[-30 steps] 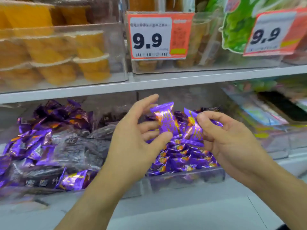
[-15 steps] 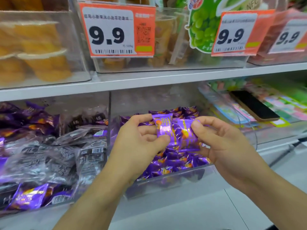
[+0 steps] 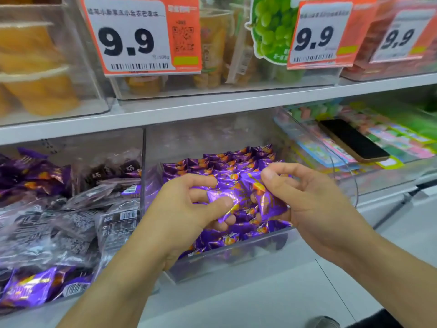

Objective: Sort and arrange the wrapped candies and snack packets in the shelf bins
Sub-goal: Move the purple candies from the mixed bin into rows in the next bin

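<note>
Purple foil-wrapped candies point(image 3: 238, 200), pinched by left hand point(image 3: 189, 209) and right hand point(image 3: 305, 200) above the clear plastic bin point(image 3: 236, 259), seem light, crinkly, slippery; grip mid-wrapper.

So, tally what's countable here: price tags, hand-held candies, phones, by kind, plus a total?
Orange 9.9 price tags: 3
Purple candies held: 2, one in the left hand at, one in the right hand at
Black phone: 1
Total: 6

Both forearms are extended forward; the left hand point(image 3: 189, 204) and right hand point(image 3: 307, 204) are held close together, fingers curled.
</note>
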